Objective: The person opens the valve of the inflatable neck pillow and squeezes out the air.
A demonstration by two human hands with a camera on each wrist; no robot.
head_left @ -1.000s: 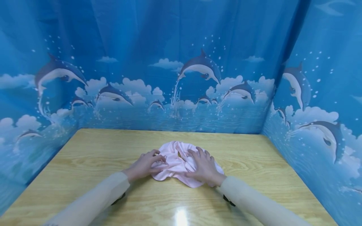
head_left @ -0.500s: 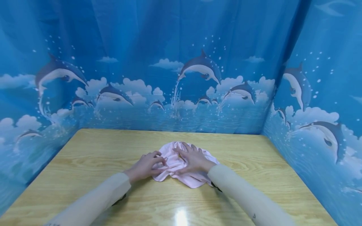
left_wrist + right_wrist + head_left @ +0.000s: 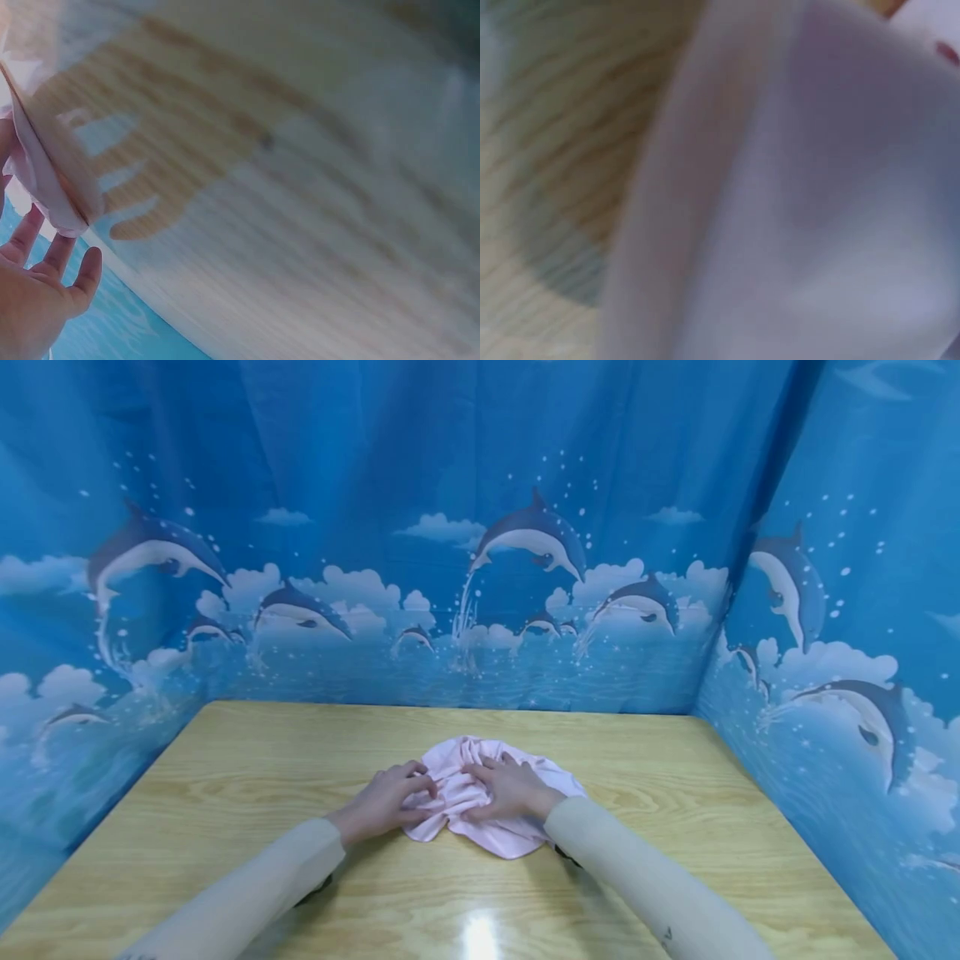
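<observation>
A crumpled pale pink cloth (image 3: 502, 839) lies in loose folds on the wooden table. My left hand (image 3: 386, 802) is at its left edge, fingers bent and apart, thumb low by the near edge. In the left wrist view the spread fingers of the left hand (image 3: 45, 285) reach to the hanging rim of the pink cloth (image 3: 41, 169). Atop the middle of the cloth rests my right hand (image 3: 510, 787), its fingers bent and spread among the folds; I cannot tell whether they grip. A blurred sheet of pink cloth (image 3: 817, 225) fills most of the right wrist view.
The wooden table (image 3: 285, 743) has a light yellow grain and a bright reflection near its front. A blue dolphin-print curtain (image 3: 420, 568) stands along the back and both sides. Pale sleeves cover both forearms.
My right hand has slid left over the cloth from its right side, and its fingers have drawn in a little. The cloth's folds shifted slightly; the left hand has barely moved.
</observation>
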